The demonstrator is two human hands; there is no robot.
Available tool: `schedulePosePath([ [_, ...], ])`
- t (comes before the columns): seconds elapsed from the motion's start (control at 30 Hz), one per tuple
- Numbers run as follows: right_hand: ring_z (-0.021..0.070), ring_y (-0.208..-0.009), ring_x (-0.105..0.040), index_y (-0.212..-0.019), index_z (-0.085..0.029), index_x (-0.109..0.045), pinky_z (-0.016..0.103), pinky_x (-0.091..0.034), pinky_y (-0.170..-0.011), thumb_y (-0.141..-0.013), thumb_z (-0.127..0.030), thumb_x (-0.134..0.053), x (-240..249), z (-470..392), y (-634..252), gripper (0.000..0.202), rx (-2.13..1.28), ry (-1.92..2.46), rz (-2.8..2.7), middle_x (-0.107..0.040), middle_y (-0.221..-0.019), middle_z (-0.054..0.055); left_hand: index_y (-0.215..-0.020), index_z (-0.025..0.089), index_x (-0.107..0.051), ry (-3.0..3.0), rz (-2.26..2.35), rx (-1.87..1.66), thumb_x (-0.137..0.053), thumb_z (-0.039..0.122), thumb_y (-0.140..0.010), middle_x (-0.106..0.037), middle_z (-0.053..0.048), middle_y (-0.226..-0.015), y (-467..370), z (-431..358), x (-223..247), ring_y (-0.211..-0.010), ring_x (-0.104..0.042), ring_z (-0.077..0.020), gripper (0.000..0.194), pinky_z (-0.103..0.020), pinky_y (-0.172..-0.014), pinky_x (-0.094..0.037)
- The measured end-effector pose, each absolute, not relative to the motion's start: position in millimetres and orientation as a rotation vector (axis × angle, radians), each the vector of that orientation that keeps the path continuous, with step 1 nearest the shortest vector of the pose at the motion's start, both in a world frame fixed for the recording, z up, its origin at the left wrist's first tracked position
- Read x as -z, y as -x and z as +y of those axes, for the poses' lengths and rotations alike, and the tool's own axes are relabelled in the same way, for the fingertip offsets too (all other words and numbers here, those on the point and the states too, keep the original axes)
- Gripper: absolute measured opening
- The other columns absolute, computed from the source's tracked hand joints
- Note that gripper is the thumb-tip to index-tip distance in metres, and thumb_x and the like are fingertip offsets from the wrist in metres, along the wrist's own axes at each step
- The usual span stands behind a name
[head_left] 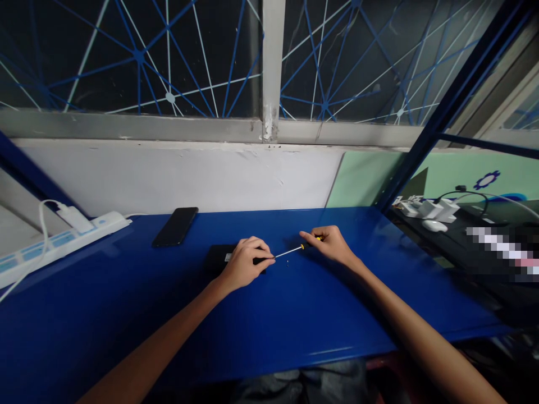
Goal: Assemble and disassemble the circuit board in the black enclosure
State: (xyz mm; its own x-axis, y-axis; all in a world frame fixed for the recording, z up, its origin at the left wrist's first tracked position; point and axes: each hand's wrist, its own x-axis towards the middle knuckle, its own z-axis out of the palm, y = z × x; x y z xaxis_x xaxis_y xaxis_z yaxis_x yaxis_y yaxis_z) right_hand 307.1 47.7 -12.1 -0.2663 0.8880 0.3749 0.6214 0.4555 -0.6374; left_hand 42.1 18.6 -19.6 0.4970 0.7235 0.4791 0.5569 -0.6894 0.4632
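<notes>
My right hand (332, 244) is closed around the yellow and black handle of a screwdriver (289, 252), its metal shaft pointing left. The screwdriver's tip meets the fingertips of my left hand (247, 261), at the end of a small black part. My left hand is closed on that part, and its fingers cover most of it. Behind and left of the hand lies a black box-shaped object (215, 258) with a small white label; I cannot tell whether the held part is joined to it. Tiny bits, perhaps screws (288, 263), lie just below the shaft.
A black phone (176, 226) lies at the back left of the blue table (269, 331). Along the left edge runs a white power strip (63, 247) with a plugged-in charger and cable. White adapters (438, 210) and cables sit on a dark surface at right, beyond a blue post.
</notes>
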Motion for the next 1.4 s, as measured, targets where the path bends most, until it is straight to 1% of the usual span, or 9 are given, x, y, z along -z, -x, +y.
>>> schedulePosePath([
  [0.33, 0.0090, -0.048, -0.032, -0.051, -0.014, -0.060, 0.025, -0.023, -0.048, -0.087, -0.056, -0.051, 9.3, 46.6, -306.3, 0.056, -0.378, 1.209, -2.021, -0.041, -0.047, -0.002, -0.081, 0.026, -0.075, -2.526, 1.081, -0.945, -0.065, 0.030, -0.088, -0.069, -0.001, -0.088, -41.4, 18.9, 22.9, -0.088, -0.060, -0.0200, 0.013, -0.040, -0.086, -0.040],
  [0.6, 0.0090, -0.048, -0.032, -0.052, -0.014, -0.060, 0.025, -0.024, -0.049, -0.088, -0.054, -0.052, 11.5, 47.6, -306.8, 0.055, -0.323, 1.209, -2.039, -0.041, -0.047, -0.002, -0.079, 0.026, -0.074, -2.569, 1.087, -0.895, -0.063, 0.032, -0.090, -0.069, -0.001, -0.089, -41.5, 18.7, 21.7, -0.089, -0.060, -0.0205, 0.017, -0.041, -0.087, -0.039],
  [0.83, 0.0094, -0.047, -0.033, -0.051, -0.014, -0.060, 0.026, -0.024, -0.049, -0.087, -0.056, -0.051, 10.9, 45.6, -305.1, 0.057, -0.308, 1.219, -2.028, -0.043, -0.046, -0.001, -0.077, 0.025, -0.074, -2.618, 1.094, -0.894, -0.063, 0.027, -0.090, -0.069, -0.001, -0.090, -42.4, 17.3, 24.5, -0.091, -0.059, -0.0205, 0.017, -0.041, -0.089, -0.037],
  [0.9, 0.0094, -0.048, -0.033, -0.050, -0.014, -0.060, 0.026, -0.023, -0.048, -0.087, -0.057, -0.051, 10.9, 45.2, -304.5, 0.057, -0.330, 1.231, -2.014, -0.043, -0.046, -0.001, -0.082, 0.026, -0.074, -2.624, 1.118, -0.886, -0.063, 0.029, -0.090, -0.069, -0.001, -0.095, -41.5, 18.0, 23.7, -0.096, -0.059, -0.0213, 0.015, -0.041, -0.091, -0.037],
  [0.97, 0.0092, -0.047, -0.033, -0.050, -0.014, -0.059, 0.026, -0.023, -0.048, -0.086, -0.057, -0.052, 11.9, 45.7, -304.6, 0.057, -0.364, 1.240, -2.004, -0.041, -0.046, -0.001, -0.095, 0.029, -0.074, -2.651, 1.139, -0.828, -0.066, 0.036, -0.087, -0.067, -0.002, -0.108, -38.4, 19.4, 21.1, -0.106, -0.056, -0.0244, 0.013, -0.044, -0.095, -0.035],
  [1.1, 0.0085, -0.047, -0.029, -0.048, -0.014, -0.057, 0.025, -0.021, -0.047, -0.085, -0.058, -0.052, 15.6, 48.0, -305.8, 0.058, -0.425, 1.262, -2.000, -0.035, -0.046, -0.003, -0.133, 0.033, -0.055, -2.699, 1.164, -0.555, -0.077, 0.058, -0.068, -0.057, -0.007, -0.133, -23.4, 24.7, 14.1, -0.122, -0.047, -0.0340, 0.073, -0.052, -0.101, -0.030],
  [1.13, 0.0084, -0.048, -0.029, -0.048, -0.014, -0.057, 0.025, -0.021, -0.047, -0.086, -0.059, -0.051, 16.5, 48.3, -305.7, 0.059, -0.437, 1.266, -2.008, -0.034, -0.047, -0.003, -0.137, 0.033, -0.050, -2.689, 1.156, -0.490, -0.077, 0.059, -0.067, -0.057, -0.008, -0.133, -19.0, 26.3, 12.8, -0.122, -0.047, -0.0343, 0.079, -0.051, -0.099, -0.031],
  [1.27, 0.0080, -0.048, -0.027, -0.046, -0.014, -0.056, 0.024, -0.020, -0.046, -0.086, -0.061, -0.048, 19.0, 46.5, -301.6, 0.062, -0.474, 1.277, -2.040, -0.031, -0.047, -0.003, -0.132, 0.033, -0.055, -2.655, 1.106, -0.454, -0.073, 0.056, -0.074, -0.060, -0.006, -0.131, -7.8, 32.0, 12.3, -0.119, -0.051, -0.0305, 0.065, -0.044, -0.096, -0.035],
  [1.4, 0.0082, -0.048, -0.027, -0.044, -0.014, -0.054, 0.024, -0.020, -0.046, -0.086, -0.062, -0.048, 19.0, 42.5, -295.5, 0.064, -0.483, 1.260, -2.053, -0.031, -0.046, -0.003, -0.129, 0.033, -0.058, -2.658, 1.111, -0.506, -0.071, 0.055, -0.075, -0.061, -0.006, -0.129, -8.5, 34.3, 15.6, -0.118, -0.052, -0.0300, 0.060, -0.045, -0.095, -0.035],
])
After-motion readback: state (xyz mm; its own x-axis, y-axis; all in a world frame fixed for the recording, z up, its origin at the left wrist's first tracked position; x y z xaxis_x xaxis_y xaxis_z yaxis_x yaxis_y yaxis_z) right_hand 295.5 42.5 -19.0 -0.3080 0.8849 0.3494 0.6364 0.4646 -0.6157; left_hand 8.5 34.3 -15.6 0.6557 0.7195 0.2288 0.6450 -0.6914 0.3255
